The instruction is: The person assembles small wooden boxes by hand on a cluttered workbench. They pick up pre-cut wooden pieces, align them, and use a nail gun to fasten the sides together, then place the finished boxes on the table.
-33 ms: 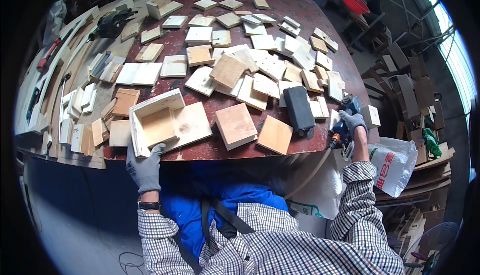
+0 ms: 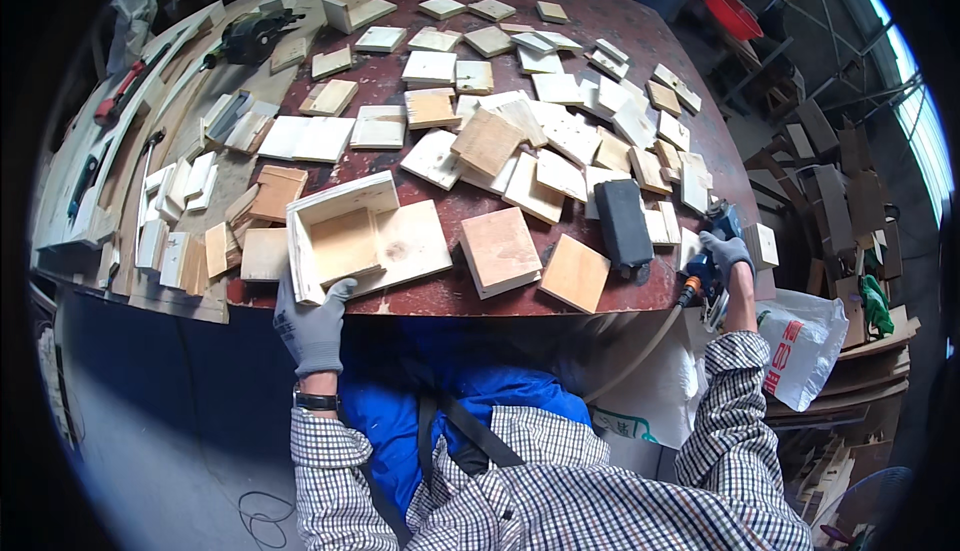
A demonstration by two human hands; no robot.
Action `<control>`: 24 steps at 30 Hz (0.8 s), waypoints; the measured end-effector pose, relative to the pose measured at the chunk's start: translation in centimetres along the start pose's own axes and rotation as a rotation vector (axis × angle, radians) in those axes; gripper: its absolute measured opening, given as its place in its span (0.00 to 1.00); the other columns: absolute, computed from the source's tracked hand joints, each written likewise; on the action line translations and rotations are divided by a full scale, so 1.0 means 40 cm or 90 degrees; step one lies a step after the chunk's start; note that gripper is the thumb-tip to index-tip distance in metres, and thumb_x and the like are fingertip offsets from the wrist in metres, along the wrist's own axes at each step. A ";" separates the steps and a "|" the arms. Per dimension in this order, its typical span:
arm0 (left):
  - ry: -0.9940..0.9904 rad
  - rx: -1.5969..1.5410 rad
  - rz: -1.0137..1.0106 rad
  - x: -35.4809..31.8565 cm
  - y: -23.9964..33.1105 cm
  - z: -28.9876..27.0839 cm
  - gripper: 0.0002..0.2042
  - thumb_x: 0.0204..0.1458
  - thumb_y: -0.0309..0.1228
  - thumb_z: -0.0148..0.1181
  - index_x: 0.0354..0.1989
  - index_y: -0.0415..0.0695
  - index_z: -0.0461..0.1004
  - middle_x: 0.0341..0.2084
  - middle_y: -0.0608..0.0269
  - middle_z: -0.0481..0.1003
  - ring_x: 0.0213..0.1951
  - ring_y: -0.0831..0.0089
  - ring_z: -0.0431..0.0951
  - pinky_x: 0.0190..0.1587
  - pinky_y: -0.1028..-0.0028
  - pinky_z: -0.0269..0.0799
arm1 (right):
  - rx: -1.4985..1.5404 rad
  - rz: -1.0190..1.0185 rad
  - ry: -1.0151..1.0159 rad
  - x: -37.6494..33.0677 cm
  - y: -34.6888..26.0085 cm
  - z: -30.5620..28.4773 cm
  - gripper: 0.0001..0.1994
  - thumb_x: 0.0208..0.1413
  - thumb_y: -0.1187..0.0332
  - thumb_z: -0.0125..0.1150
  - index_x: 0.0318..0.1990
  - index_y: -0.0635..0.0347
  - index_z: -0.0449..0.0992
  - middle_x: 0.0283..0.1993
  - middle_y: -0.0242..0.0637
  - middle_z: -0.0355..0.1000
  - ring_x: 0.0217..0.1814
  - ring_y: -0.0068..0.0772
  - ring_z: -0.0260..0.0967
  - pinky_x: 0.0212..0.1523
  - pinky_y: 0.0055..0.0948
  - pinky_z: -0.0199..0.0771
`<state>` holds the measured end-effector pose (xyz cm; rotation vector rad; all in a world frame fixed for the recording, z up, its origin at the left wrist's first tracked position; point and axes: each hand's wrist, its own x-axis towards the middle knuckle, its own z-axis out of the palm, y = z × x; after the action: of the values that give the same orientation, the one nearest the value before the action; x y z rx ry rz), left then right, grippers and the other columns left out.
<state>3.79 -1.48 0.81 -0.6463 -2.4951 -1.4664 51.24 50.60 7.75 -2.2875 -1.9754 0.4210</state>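
My left hand (image 2: 312, 325), in a grey glove, grips the near end of a small three-sided wooden box frame (image 2: 342, 193) at the table's front edge. Its thumb lies along the frame's lower corner, while some fingers are hidden behind the wood. The frame overlaps a pale flat board (image 2: 420, 240). At the right edge, my gloved right hand (image 2: 728, 251) is wrapped round a blue air tool (image 2: 722, 219) with an orange hose fitting (image 2: 689, 289). A pale hose (image 2: 640, 351) runs from it past the table edge. The tool's working end is unclear.
Many loose wooden blocks (image 2: 487, 142) cover the dark red table (image 2: 440, 301). A dark grey block (image 2: 623, 223) lies near the tool. Wood strips and a dark power tool (image 2: 252, 39) occupy the left side. A white sack (image 2: 805, 341) and scrap wood stand at the right.
The whole scene has shifted slightly right in the picture as the head view moved. Both hands keep their holds; neither visibly moves against the table.
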 end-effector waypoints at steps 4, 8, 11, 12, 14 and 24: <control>-0.026 0.010 0.011 0.008 0.020 0.015 0.39 0.40 0.48 0.83 0.59 0.39 0.75 0.47 0.48 0.81 0.47 0.50 0.84 0.49 0.60 0.81 | 0.155 0.003 -0.063 0.039 0.030 0.003 0.15 0.50 0.59 0.73 0.33 0.63 0.83 0.29 0.36 0.78 0.26 0.33 0.77 0.28 0.38 0.78; -0.004 0.050 0.020 0.001 -0.014 -0.035 0.41 0.38 0.52 0.82 0.59 0.42 0.75 0.45 0.48 0.81 0.45 0.49 0.84 0.47 0.58 0.82 | 0.611 -0.232 -0.175 -0.348 -0.095 -0.024 0.17 0.66 0.53 0.56 0.45 0.57 0.80 0.41 0.32 0.76 0.39 0.29 0.75 0.43 0.30 0.77; -0.014 0.004 0.010 0.005 0.020 0.002 0.38 0.39 0.46 0.84 0.59 0.42 0.76 0.48 0.52 0.82 0.49 0.54 0.84 0.52 0.61 0.80 | 0.570 -0.147 -0.137 -0.138 0.041 -0.081 0.14 0.64 0.54 0.61 0.43 0.55 0.80 0.33 0.29 0.75 0.27 0.27 0.71 0.32 0.27 0.74; -0.011 0.011 0.013 0.004 0.021 -0.006 0.37 0.40 0.45 0.84 0.59 0.41 0.76 0.49 0.53 0.82 0.50 0.56 0.84 0.54 0.62 0.79 | 0.543 -0.111 -0.113 -0.123 0.040 -0.088 0.12 0.62 0.56 0.63 0.39 0.55 0.79 0.30 0.31 0.75 0.24 0.29 0.70 0.29 0.29 0.74; -0.024 0.019 0.006 0.003 0.016 -0.004 0.43 0.38 0.43 0.83 0.66 0.44 0.72 0.53 0.51 0.80 0.52 0.53 0.82 0.54 0.61 0.80 | 0.515 -0.026 -0.024 -0.152 0.028 -0.143 0.12 0.57 0.59 0.68 0.30 0.57 0.78 0.24 0.35 0.74 0.20 0.32 0.70 0.24 0.34 0.73; -0.024 0.012 -0.017 -0.002 0.003 -0.030 0.41 0.39 0.40 0.83 0.65 0.42 0.73 0.52 0.53 0.81 0.53 0.54 0.82 0.55 0.61 0.79 | 0.736 -0.515 -0.221 -0.562 -0.125 -0.498 0.16 0.67 0.66 0.64 0.57 0.63 0.71 0.32 0.32 0.72 0.27 0.24 0.71 0.32 0.27 0.76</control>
<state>3.82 -2.48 1.47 -0.6455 -2.5518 -1.4517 48.92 31.55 31.40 -0.7035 -1.7755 1.3982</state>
